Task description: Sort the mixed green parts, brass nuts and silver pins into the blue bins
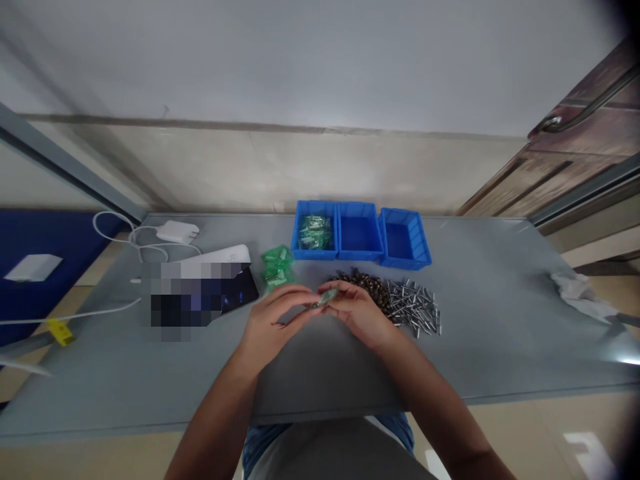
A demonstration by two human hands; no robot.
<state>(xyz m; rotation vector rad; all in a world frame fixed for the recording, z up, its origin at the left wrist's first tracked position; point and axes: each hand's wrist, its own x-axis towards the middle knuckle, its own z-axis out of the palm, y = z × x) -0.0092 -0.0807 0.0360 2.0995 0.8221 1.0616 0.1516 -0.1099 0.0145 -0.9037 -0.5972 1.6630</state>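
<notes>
My left hand (275,323) and my right hand (357,313) meet above the grey table (480,333), their fingertips pinching a small green-and-silver part (325,302). Its exact form is hidden by my fingers. Just beyond my right hand lie a heap of small brown-brass metal parts (363,287) and a heap of silver rivets (413,307). Green packets of small parts (277,267) lie beyond my left hand. Three blue plastic bins stand in a row, the leftmost (315,230) holding green packets.
A white power adapter (177,232) with its cable lies at the far left of the table, next to a pixelated, obscured device (200,293). A crumpled white cloth (580,297) sits at the right edge. A wall rises behind the table.
</notes>
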